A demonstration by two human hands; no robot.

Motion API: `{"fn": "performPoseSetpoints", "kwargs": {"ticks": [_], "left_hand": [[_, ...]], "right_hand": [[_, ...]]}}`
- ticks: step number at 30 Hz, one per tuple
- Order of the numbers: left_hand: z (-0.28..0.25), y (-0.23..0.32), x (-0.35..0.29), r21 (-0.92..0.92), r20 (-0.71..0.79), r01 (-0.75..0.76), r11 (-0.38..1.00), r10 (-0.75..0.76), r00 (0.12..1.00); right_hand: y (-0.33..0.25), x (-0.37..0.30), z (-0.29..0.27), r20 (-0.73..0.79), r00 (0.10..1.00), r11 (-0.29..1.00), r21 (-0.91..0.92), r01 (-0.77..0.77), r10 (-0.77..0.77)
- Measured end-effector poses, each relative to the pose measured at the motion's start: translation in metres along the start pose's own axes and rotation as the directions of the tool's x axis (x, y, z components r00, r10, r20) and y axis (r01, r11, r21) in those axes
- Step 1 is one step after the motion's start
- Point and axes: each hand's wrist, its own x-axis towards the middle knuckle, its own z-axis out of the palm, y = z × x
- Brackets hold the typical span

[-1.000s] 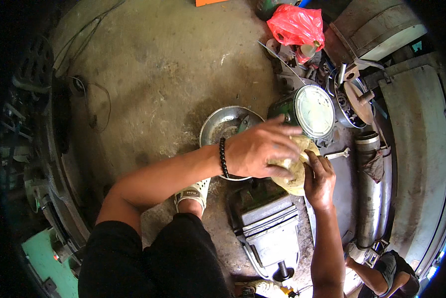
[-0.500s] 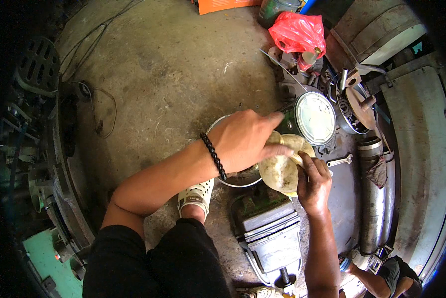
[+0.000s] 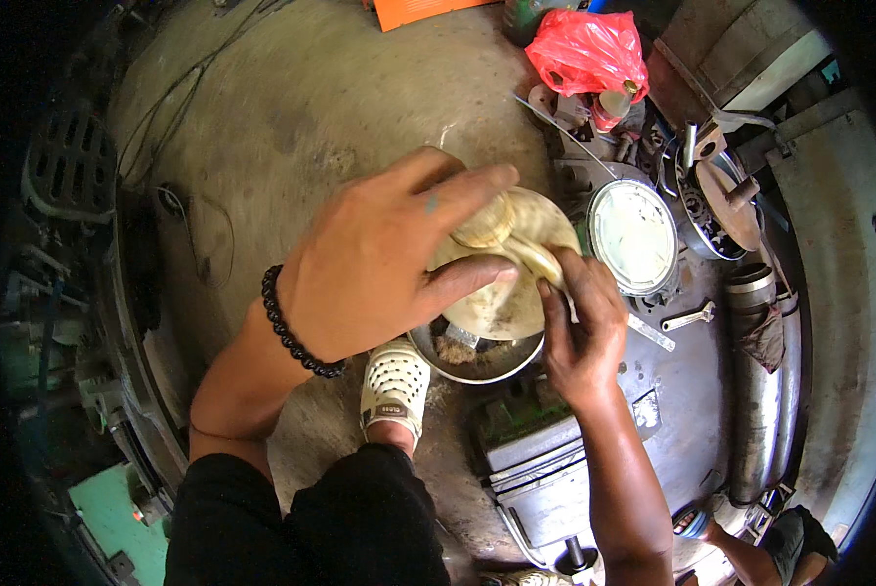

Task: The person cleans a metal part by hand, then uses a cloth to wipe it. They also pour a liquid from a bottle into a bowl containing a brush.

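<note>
My right hand (image 3: 586, 327) is closed on the raised handle of a stained cream plastic piece (image 3: 497, 311), which looks like the cut-off top of a jug. A round cap-like part (image 3: 487, 223) stands up on that piece. My left hand (image 3: 384, 244) is over its left side, thumb and forefinger spread on either side of the round part. Whether those fingers touch it, I cannot tell. Below the plastic piece sits a round metal basin (image 3: 492, 375) with dark and brownish things inside, partly hidden.
A lidded tin (image 3: 633, 236) stands to the right, near a wrench (image 3: 688, 315) and a pan of metal parts (image 3: 697, 225). A vise (image 3: 545, 469) is close in front. Further off lies a red plastic bag (image 3: 589, 51). Another person (image 3: 794, 547) is at lower right.
Both hands and the plastic piece have moved left and away from me, over the basin. My left thumb and forefinger now straddle the round part. The view has shifted slightly.
</note>
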Motion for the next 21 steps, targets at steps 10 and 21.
{"fn": "performPoseSetpoints", "kwargs": {"ticks": [10,21], "left_hand": [[0.028,-0.15,0.125,0.271,-0.382,0.195,0.942,-0.081,0.921],[0.143,-0.288,0.344,0.326,-0.406,0.314,0.892,-0.168,0.898]], "right_hand": [[0.03,0.006,0.011,0.255,0.926,0.958,-0.002,-0.286,0.277],[0.007,-0.139,-0.035,0.18,0.555,0.541,0.121,-0.832,0.813]]}}
